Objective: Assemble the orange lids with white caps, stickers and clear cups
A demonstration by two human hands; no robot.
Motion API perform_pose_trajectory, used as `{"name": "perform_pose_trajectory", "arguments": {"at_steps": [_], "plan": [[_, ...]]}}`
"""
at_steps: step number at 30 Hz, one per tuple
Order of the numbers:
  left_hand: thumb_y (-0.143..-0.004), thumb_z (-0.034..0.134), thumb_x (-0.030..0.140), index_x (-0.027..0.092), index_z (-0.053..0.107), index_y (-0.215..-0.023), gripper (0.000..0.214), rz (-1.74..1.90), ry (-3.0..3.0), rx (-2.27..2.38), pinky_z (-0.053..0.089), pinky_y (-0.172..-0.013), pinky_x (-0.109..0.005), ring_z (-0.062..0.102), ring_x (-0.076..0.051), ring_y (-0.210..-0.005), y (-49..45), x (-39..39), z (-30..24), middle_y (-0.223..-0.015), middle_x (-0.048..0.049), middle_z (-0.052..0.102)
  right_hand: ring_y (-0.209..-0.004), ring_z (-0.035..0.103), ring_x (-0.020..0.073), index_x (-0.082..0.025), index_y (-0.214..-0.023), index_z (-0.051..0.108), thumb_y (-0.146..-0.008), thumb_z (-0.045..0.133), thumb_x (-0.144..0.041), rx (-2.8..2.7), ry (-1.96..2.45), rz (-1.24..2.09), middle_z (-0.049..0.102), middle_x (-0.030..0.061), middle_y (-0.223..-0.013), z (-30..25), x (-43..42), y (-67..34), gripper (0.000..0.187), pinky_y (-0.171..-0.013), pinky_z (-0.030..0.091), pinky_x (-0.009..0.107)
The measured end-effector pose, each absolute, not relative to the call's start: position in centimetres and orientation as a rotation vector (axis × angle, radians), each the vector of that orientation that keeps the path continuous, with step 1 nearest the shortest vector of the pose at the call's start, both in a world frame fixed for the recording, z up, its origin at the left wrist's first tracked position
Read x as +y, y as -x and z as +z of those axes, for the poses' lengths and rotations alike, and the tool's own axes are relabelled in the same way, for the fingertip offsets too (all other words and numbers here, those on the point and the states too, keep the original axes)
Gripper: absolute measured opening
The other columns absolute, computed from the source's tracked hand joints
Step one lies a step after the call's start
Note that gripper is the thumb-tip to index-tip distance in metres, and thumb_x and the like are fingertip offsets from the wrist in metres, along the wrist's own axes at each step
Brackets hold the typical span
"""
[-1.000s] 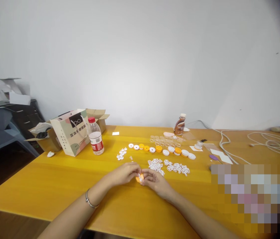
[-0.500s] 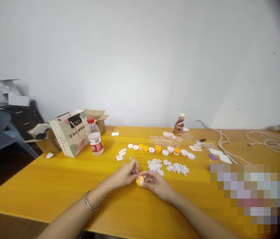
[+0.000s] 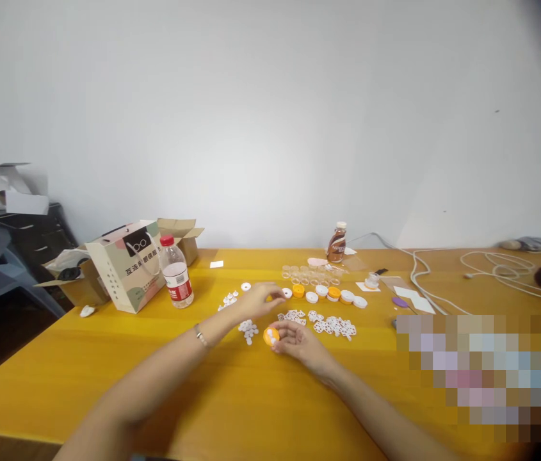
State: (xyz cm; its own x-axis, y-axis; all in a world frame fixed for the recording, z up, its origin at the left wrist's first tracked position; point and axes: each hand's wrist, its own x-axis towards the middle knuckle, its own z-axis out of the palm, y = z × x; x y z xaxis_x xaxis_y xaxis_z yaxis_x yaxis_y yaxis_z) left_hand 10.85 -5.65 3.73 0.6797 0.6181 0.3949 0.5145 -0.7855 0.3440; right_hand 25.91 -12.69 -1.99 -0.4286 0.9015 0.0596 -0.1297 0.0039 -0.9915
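My right hand [image 3: 301,344] grips a small orange round cap [image 3: 267,337] by its edge, just above the table. White pieces lie on the cap's face; their exact shape is too small to make out. My left hand [image 3: 264,298] is stretched over the row of round caps, its fingers loosely curved beside a white cap [image 3: 287,293], with nothing visible in them. Further along the row are an orange cap [image 3: 298,291] and several white caps [image 3: 346,297]. Between my hands and to their left lies a pile of small white discs [image 3: 249,329].
White openwork pieces [image 3: 333,325] lie in piles right of centre. Behind the caps stand clear plastic rings [image 3: 305,276] and a brown bottle [image 3: 337,243]. A red-capped bottle [image 3: 177,275], a paper bag [image 3: 130,269] and cardboard boxes are at left. White cables [image 3: 419,275] run along the right.
My left hand has left the orange cap and moved up and right to the row of caps. My right hand keeps hold of the cap. The view has shifted slightly.
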Motion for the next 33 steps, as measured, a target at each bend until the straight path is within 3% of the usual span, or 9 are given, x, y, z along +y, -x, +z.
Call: {"name": "perform_pose_trajectory", "arguments": {"at_steps": [7, 14, 18, 23, 27, 30, 33], "plan": [[-0.073, 0.053, 0.012, 0.014, 0.063, -0.077, 0.011, 0.566, -2.813, 0.81, 0.037, -0.078, -0.031, 0.051, -0.021, -0.084, -18.7, -0.6, 2.6, -0.085, -0.0089, 0.058, -0.067, 0.059, 0.0135, -0.019, -0.085, 0.059, -0.052, 0.076, -0.025, -1.473, 0.889, 1.639, 0.062, -0.0013, -0.073, -1.9, -13.3, -25.6, 0.038, -0.07, 0.046, 0.03], [-0.07, 0.054, 0.009, 0.013, 0.059, -0.064, 0.009, 0.616, -2.7, 0.819, 0.037, -0.081, -0.032, 0.05, -0.021, -0.086, -19.3, 0.3, 0.9, -0.084, -0.0085, 0.054, -0.069, 0.059, 0.0129, -0.019, -0.086, 0.059, -0.053, 0.076, -0.025, -1.489, 0.858, 1.68, 0.062, -0.0008, -0.075, -2.0, -13.5, -25.5, 0.038, -0.071, 0.045, 0.029], [-0.074, 0.055, 0.016, 0.014, 0.057, -0.073, 0.003, 0.756, -2.542, 0.814, 0.037, -0.084, -0.03, 0.05, -0.019, -0.092, -16.7, -1.3, 2.1, -0.093, -0.0072, 0.055, -0.068, 0.059, 0.013, -0.019, -0.086, 0.06, -0.052, 0.077, -0.027, -1.522, 0.85, 1.673, 0.061, -0.001, -0.074, -2.0, -13.6, -25.4, 0.038, -0.071, 0.046, 0.029], [-0.086, 0.042, 0.032, 0.014, 0.05, -0.09, 0.021, 0.892, -2.257, 0.823, 0.044, -0.076, -0.027, 0.056, -0.014, -0.088, -10.5, -4.6, 2.7, -0.093, -0.0071, 0.058, -0.068, 0.058, 0.0128, -0.02, -0.088, 0.059, -0.054, 0.076, -0.028, -1.537, 0.848, 1.624, 0.061, -0.001, -0.075, -1.4, -13.6, -25.6, 0.038, -0.07, 0.046, 0.029], [-0.076, 0.057, 0.038, 0.017, 0.049, -0.096, 0.031, 0.987, -1.533, 0.671, 0.044, -0.075, -0.027, 0.058, -0.016, -0.087, -6.5, -7.4, 1.7, -0.094, -0.0066, 0.06, -0.066, 0.056, 0.0111, -0.02, -0.091, 0.059, -0.057, 0.074, -0.029, -1.491, 0.877, 1.502, 0.06, 0.0001, -0.079, -0.9, -13.2, -25.7, 0.039, -0.069, 0.045, 0.027], [-0.074, 0.06, 0.037, 0.02, 0.045, -0.109, 0.042, 0.969, -1.394, 0.595, 0.044, -0.072, -0.027, 0.06, -0.016, -0.084, -5.2, -9.0, 0.8, -0.096, -0.007, 0.059, -0.068, 0.056, 0.0121, -0.019, -0.091, 0.058, -0.058, 0.073, -0.03, -1.44, 0.909, 1.387, 0.06, 0.0008, -0.079, -1.0, -12.8, -25.7, 0.038, -0.071, 0.045, 0.028], [-0.075, 0.059, 0.036, 0.019, 0.048, -0.109, 0.04, 0.966, -1.44, 0.592, 0.044, -0.073, -0.028, 0.06, -0.016, -0.082, -5.2, -10.0, 0.3, -0.101, -0.0076, 0.058, -0.07, 0.057, 0.0136, -0.019, -0.089, 0.058, -0.058, 0.072, -0.03, -1.417, 0.92, 1.302, 0.059, 0.0006, -0.075, -1.1, -12.7, -25.6, 0.035, -0.073, 0.045, 0.03]]}}
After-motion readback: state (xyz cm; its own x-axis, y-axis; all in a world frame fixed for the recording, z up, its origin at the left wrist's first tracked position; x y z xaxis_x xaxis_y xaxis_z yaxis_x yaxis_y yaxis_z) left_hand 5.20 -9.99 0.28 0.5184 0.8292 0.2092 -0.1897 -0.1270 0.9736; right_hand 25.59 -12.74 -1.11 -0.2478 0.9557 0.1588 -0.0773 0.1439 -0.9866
